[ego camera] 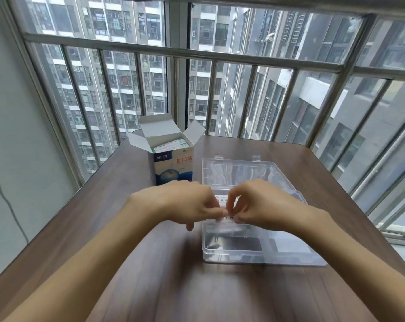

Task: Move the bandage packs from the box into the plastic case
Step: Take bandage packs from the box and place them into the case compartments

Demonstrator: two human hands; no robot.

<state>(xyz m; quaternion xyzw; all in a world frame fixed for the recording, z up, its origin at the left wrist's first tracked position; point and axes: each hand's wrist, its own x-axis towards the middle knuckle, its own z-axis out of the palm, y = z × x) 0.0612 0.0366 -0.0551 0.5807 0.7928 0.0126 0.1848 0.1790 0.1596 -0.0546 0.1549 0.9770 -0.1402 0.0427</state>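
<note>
white paper bandage pack [222, 199], red print on its face, held low over the rear part of the plastic case [255, 247], between both hands and mostly hidden by them; whether touching the case floor yet, cannot tell. pinched at its left edge by the left hand [192, 203], thumb and forefinger closed on it, remaining fingers curled, one pointing down toward the counter [150, 263]. nipped at its right edge by the right hand [257, 205], fingertips drawn together on the pack, other fingers arched above. held from both ends probably to keep the thin pack flat and square it to the compartment before letting go. clear case lying open just in front, lid [238, 173] folded back flat behind the tray, so nothing blocks a drop straight down; something pale and flat apparently already inside under the hands, too blurred to name. cardboard box [171, 159] standing upright just left of the lid, flaps spread open, more bandage packs [171, 145] showing on edge at its mouth, within short reach for repeated trips. task judged early to midway, box nearly full. brown wood-grain counter beneath everything; barred window [220, 66] and tower blocks beyond.
</note>
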